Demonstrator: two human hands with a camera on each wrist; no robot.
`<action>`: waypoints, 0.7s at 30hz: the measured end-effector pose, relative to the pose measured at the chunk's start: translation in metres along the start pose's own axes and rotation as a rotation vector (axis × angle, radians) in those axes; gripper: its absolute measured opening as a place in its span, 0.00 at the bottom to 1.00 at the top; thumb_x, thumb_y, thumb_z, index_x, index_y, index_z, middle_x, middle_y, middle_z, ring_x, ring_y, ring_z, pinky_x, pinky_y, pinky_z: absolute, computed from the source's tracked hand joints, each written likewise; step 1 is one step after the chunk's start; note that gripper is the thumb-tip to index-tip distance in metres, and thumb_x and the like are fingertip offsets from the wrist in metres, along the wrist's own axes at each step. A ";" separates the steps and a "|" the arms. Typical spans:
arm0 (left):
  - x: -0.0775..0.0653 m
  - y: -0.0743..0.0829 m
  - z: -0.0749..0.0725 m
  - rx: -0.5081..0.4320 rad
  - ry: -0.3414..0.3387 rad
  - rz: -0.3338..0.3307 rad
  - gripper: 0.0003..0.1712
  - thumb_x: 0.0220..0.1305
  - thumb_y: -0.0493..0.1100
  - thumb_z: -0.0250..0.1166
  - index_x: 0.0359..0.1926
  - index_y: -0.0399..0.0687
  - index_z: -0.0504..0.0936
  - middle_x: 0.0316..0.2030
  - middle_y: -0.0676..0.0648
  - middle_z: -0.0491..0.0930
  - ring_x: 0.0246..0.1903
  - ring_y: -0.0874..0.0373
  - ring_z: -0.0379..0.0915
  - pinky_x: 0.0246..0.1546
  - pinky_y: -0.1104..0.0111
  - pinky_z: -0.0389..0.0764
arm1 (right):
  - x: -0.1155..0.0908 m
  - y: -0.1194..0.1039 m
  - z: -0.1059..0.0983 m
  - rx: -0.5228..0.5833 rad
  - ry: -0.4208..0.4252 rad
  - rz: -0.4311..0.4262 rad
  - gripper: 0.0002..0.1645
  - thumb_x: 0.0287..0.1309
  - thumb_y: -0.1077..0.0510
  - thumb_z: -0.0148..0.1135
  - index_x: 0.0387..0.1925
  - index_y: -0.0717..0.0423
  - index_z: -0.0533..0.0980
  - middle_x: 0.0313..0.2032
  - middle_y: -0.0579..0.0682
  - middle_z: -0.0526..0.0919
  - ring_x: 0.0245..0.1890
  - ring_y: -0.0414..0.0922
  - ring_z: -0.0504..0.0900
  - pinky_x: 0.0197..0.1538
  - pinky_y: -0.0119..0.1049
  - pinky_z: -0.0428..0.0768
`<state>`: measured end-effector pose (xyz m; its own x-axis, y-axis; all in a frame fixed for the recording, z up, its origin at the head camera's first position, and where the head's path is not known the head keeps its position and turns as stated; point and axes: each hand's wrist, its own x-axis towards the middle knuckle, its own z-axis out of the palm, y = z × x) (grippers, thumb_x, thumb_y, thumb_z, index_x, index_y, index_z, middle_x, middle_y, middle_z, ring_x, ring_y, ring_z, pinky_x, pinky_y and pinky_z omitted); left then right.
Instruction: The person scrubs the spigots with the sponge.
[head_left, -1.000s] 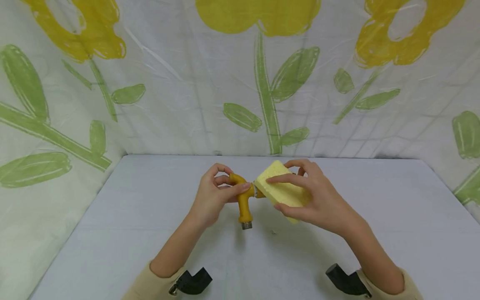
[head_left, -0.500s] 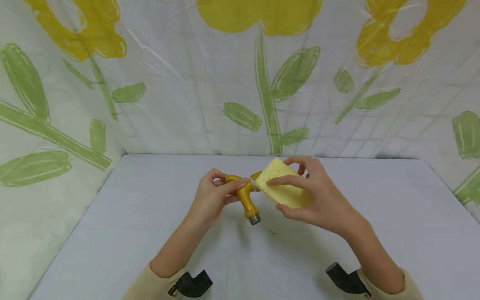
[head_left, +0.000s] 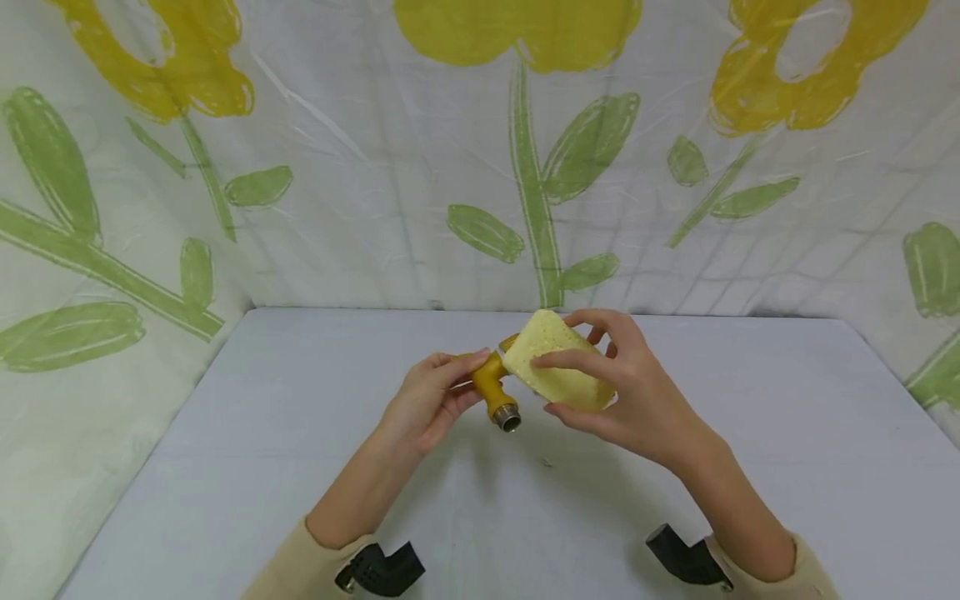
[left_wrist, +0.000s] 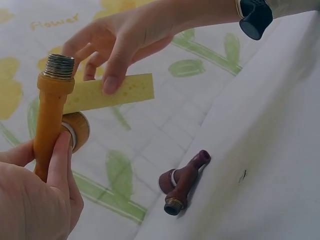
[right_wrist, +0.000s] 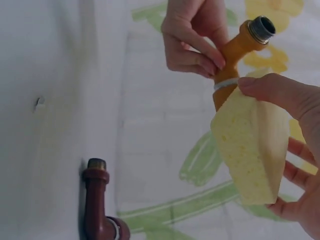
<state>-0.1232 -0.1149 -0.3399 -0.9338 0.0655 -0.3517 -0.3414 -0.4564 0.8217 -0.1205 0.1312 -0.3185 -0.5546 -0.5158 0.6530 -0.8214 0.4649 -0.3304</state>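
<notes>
My left hand (head_left: 435,400) holds a yellow tap (head_left: 489,385) above the table, thumb on top and fingers beneath. The tap's threaded metal end points down and toward me; a white ring circles its body in the right wrist view. In my right hand (head_left: 630,383), a thick pale yellow sponge (head_left: 558,358) is pinched between thumb and fingers. One corner of the sponge (right_wrist: 250,140) lies right at the tap (right_wrist: 235,55), by the ring. Part of the tap's far end is hidden behind the sponge in the head view.
A dark red tap (left_wrist: 184,182) lies on the white table (head_left: 300,467), showing in both wrist views and hidden in the head view. A small dark speck (head_left: 547,462) marks the tabletop. Behind hangs a white sheet (head_left: 337,208) printed with flowers.
The yellow tap has turned in my left hand, its threaded end swinging right, up and toward me. My left thumb has shifted upward. The sponge has moved slightly left and up, bending a little.
</notes>
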 end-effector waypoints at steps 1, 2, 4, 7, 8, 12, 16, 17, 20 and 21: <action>0.000 -0.001 0.000 0.002 -0.006 0.000 0.12 0.75 0.33 0.65 0.45 0.38 0.67 0.46 0.40 0.83 0.39 0.55 0.85 0.41 0.71 0.90 | 0.000 0.000 0.000 -0.001 0.005 -0.005 0.34 0.37 0.64 0.88 0.50 0.40 0.87 0.60 0.57 0.76 0.51 0.51 0.70 0.40 0.41 0.76; 0.000 -0.001 0.000 0.003 -0.009 0.000 0.12 0.75 0.33 0.65 0.45 0.38 0.67 0.46 0.40 0.83 0.39 0.55 0.85 0.41 0.71 0.90 | 0.000 0.000 0.001 -0.002 0.009 -0.009 0.34 0.37 0.65 0.88 0.50 0.40 0.87 0.60 0.57 0.76 0.52 0.52 0.70 0.40 0.41 0.76; 0.000 -0.001 0.000 0.003 -0.015 0.008 0.11 0.75 0.33 0.65 0.45 0.38 0.68 0.45 0.40 0.83 0.39 0.55 0.85 0.41 0.71 0.89 | 0.001 0.001 0.001 -0.002 0.008 -0.015 0.34 0.37 0.65 0.88 0.50 0.40 0.87 0.60 0.58 0.75 0.52 0.53 0.71 0.41 0.42 0.77; 0.000 0.000 -0.001 0.001 -0.015 0.022 0.10 0.75 0.33 0.64 0.45 0.37 0.68 0.46 0.40 0.81 0.38 0.56 0.84 0.42 0.72 0.89 | 0.000 0.003 -0.003 0.008 -0.010 -0.014 0.35 0.37 0.65 0.88 0.51 0.40 0.87 0.61 0.57 0.75 0.53 0.52 0.72 0.43 0.42 0.78; 0.000 0.001 -0.001 -0.001 -0.016 0.025 0.09 0.75 0.33 0.63 0.45 0.37 0.68 0.47 0.40 0.80 0.38 0.56 0.84 0.42 0.72 0.89 | 0.000 0.004 -0.004 0.011 -0.017 -0.010 0.36 0.37 0.66 0.88 0.51 0.40 0.87 0.61 0.57 0.75 0.52 0.51 0.73 0.42 0.41 0.79; 0.001 0.005 -0.004 -0.010 -0.038 0.028 0.08 0.77 0.34 0.61 0.45 0.36 0.69 0.49 0.40 0.77 0.40 0.55 0.83 0.45 0.73 0.88 | -0.001 0.007 -0.010 0.047 -0.035 0.024 0.35 0.38 0.67 0.87 0.51 0.41 0.86 0.62 0.54 0.77 0.52 0.48 0.78 0.41 0.40 0.83; 0.001 0.007 -0.006 -0.024 -0.072 0.030 0.07 0.77 0.32 0.59 0.43 0.38 0.68 0.48 0.41 0.78 0.40 0.54 0.84 0.47 0.68 0.89 | 0.000 0.008 -0.013 0.123 -0.044 0.068 0.35 0.40 0.68 0.86 0.52 0.44 0.85 0.62 0.54 0.80 0.55 0.51 0.81 0.46 0.41 0.87; 0.001 0.007 -0.007 -0.026 -0.080 0.033 0.07 0.77 0.32 0.59 0.43 0.38 0.68 0.47 0.42 0.78 0.40 0.54 0.85 0.47 0.67 0.89 | 0.000 0.008 -0.013 0.141 -0.047 0.078 0.34 0.40 0.68 0.86 0.52 0.44 0.85 0.62 0.54 0.80 0.57 0.52 0.82 0.47 0.41 0.87; 0.002 0.005 -0.008 -0.014 -0.105 0.046 0.07 0.76 0.30 0.58 0.44 0.38 0.67 0.45 0.43 0.80 0.38 0.54 0.86 0.47 0.65 0.90 | 0.001 0.007 -0.012 0.173 -0.052 0.096 0.34 0.42 0.68 0.85 0.53 0.45 0.84 0.63 0.54 0.80 0.61 0.55 0.81 0.51 0.41 0.87; 0.002 0.005 -0.008 -0.008 -0.111 0.051 0.07 0.76 0.29 0.59 0.45 0.38 0.67 0.44 0.43 0.81 0.38 0.55 0.87 0.47 0.65 0.90 | 0.001 0.007 -0.012 0.177 -0.051 0.099 0.34 0.43 0.68 0.85 0.54 0.45 0.84 0.63 0.54 0.80 0.61 0.55 0.81 0.51 0.41 0.87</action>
<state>-0.1259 -0.1242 -0.3401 -0.9562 0.1397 -0.2574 -0.2928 -0.4691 0.8332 -0.1251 0.1426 -0.3123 -0.6363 -0.5113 0.5777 -0.7705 0.3841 -0.5088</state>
